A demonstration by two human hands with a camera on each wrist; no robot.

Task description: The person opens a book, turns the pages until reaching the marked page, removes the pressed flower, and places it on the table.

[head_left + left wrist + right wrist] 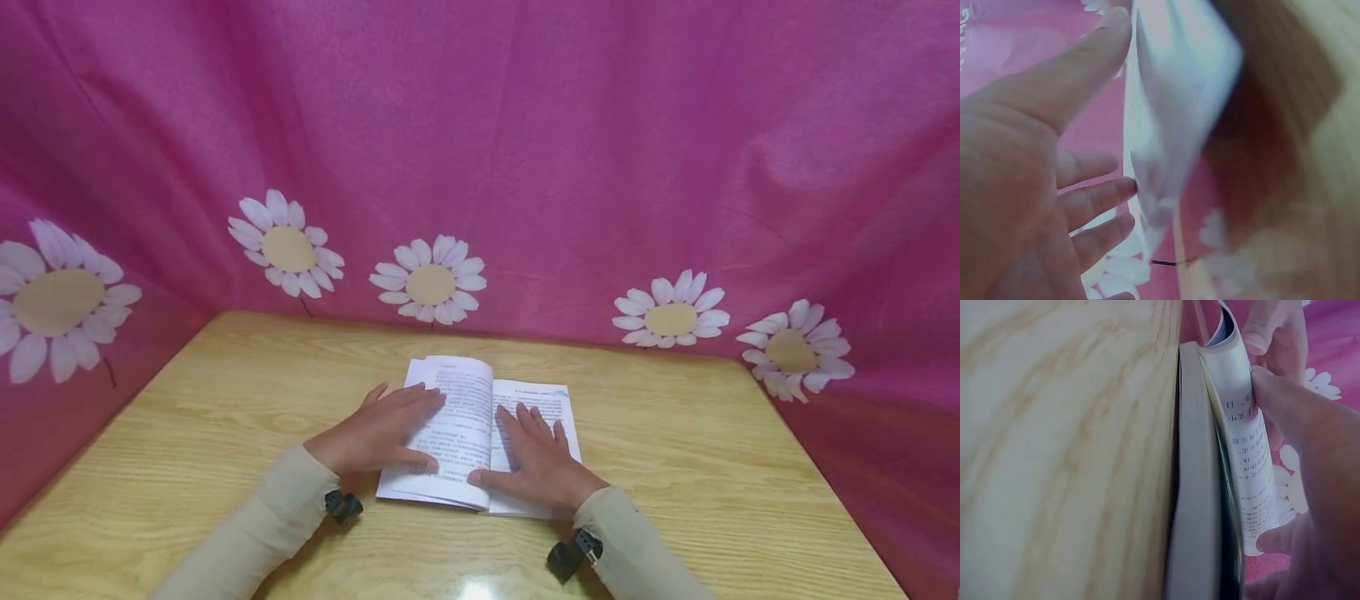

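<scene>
An open book (467, 421) with printed pages lies on the wooden table in the head view. My left hand (378, 432) rests on the left page, its fingers stretched toward the upper part and its thumb lower down. On the right page (551, 402) lies my right hand (540, 465), fingers spread and thumb pointing at the middle fold. The right wrist view shows the page block (1194, 475) edge-on, with a curved printed leaf (1250, 456) beside the right thumb. Blurred white pages (1179, 81) stand beside the left fingers in the left wrist view.
The light wooden table (675, 442) extends around the book. A pink cloth (525, 167) printed with white daisies hangs behind the table and along its sides. Each beige sleeve (262, 517) has a small black device (343, 507) at the wrist.
</scene>
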